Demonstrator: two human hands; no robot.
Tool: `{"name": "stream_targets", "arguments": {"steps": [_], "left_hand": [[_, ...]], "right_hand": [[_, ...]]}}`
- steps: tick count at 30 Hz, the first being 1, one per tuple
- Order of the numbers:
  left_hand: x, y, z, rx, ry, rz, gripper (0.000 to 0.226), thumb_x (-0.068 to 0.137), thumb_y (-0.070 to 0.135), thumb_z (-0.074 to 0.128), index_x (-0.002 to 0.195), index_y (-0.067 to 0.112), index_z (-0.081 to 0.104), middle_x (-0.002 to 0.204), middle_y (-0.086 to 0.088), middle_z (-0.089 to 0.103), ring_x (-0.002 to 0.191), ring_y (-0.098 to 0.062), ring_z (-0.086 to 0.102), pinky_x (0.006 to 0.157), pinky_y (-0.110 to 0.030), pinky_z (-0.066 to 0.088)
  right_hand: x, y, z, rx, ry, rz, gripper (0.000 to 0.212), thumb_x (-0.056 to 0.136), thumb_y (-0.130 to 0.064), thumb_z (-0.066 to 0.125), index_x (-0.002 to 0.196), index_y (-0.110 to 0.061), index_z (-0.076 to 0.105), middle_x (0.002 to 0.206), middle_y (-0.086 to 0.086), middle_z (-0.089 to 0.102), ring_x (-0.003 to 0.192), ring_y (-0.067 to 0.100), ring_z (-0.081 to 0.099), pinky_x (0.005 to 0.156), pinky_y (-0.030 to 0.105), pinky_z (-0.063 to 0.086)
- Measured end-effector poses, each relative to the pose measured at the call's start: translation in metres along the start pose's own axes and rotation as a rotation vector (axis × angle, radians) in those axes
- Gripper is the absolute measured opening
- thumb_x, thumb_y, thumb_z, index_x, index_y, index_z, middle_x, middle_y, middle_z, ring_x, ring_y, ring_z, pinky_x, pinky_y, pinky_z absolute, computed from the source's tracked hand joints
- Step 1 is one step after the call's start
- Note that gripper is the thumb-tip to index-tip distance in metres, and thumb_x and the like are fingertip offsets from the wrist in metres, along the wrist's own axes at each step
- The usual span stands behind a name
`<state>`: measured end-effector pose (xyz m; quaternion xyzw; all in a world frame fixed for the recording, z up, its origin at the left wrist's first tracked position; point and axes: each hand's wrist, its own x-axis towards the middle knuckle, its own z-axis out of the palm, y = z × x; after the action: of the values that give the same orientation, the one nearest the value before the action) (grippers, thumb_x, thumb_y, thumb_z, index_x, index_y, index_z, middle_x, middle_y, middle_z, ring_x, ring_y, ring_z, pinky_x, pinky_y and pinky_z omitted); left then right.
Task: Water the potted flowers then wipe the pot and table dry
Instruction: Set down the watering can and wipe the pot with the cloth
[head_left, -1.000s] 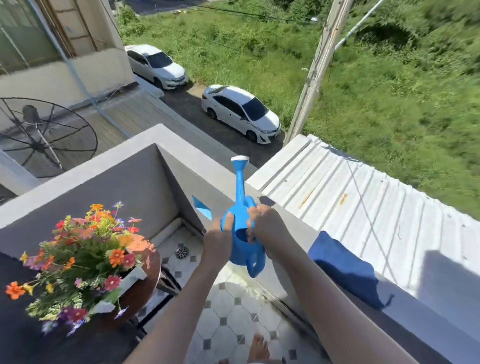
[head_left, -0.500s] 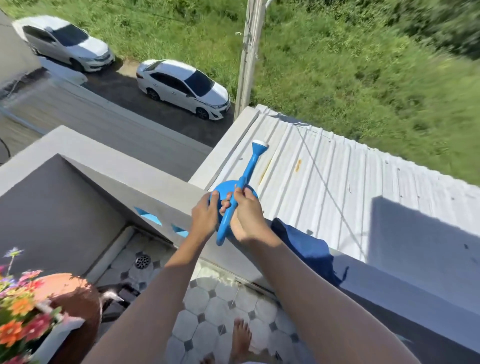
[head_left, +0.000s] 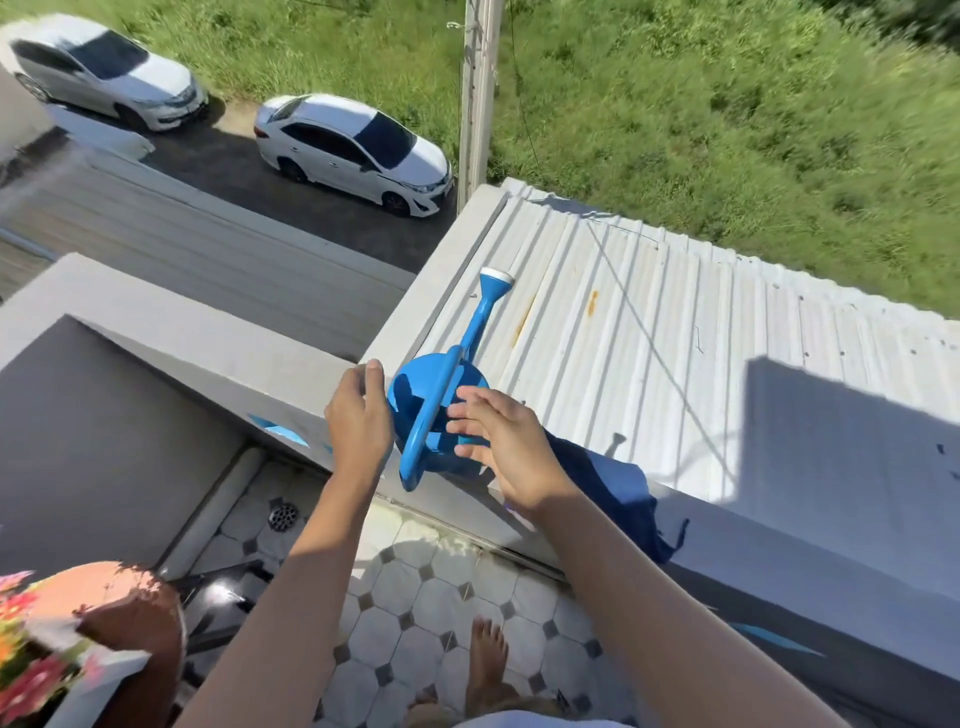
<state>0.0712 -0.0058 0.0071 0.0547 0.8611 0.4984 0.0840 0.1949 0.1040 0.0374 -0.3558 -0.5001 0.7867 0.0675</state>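
Parking the blue plastic watering can (head_left: 439, 410) on the grey ledge (head_left: 218, 358), both hands (head_left: 358, 421) (head_left: 506, 449) spread open beside it; next, probably grabbing the dark blue cloth (head_left: 613, 493) just right of it.

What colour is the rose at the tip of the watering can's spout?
White, on the blue watering can; head view.

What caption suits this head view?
Both hands, left and right, open beside a blue watering can on the balcony ledge.
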Motion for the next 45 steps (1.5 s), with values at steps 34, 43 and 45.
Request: {"name": "stream_targets", "arguments": {"steps": [34, 43, 45], "left_hand": [[-0.131, -0.010, 0.106, -0.008, -0.600, -0.511, 0.039, 0.075, 0.029, 0.075, 0.105, 0.008, 0.061, 0.098, -0.010, 0.068, 0.087, -0.026, 0.065, 0.064, -0.032, 0.055], [-0.137, -0.042, -0.040, -0.284, -0.407, -0.659, 0.026, 0.081, 0.033, 0.070, 0.094, 0.011, 0.066, 0.093, -0.011, 0.071, 0.074, -0.022, 0.067, 0.060, -0.031, 0.053], [-0.142, -0.057, -0.078, -0.321, -0.295, -0.727, 0.034, 0.078, 0.042, 0.069, 0.096, 0.012, 0.068, 0.084, -0.008, 0.072, 0.066, -0.021, 0.064, 0.053, -0.028, 0.045]], "right_hand": [[-0.062, 0.114, -0.150, -1.064, 0.118, -0.377, 0.072, 0.069, -0.006, 0.056, 0.135, -0.033, 0.043, 0.133, -0.010, 0.047, 0.126, 0.015, 0.039, 0.104, 0.033, 0.031], [-0.073, 0.139, -0.023, -0.924, -0.059, -0.493, 0.055, 0.078, -0.013, 0.074, 0.128, -0.028, 0.057, 0.119, -0.002, 0.058, 0.106, 0.009, 0.054, 0.089, 0.001, 0.033], [-0.076, 0.147, 0.009, -0.899, -0.140, -0.452, 0.059, 0.073, -0.004, 0.073, 0.127, -0.026, 0.061, 0.115, -0.002, 0.059, 0.101, 0.012, 0.059, 0.085, 0.001, 0.036]]}}
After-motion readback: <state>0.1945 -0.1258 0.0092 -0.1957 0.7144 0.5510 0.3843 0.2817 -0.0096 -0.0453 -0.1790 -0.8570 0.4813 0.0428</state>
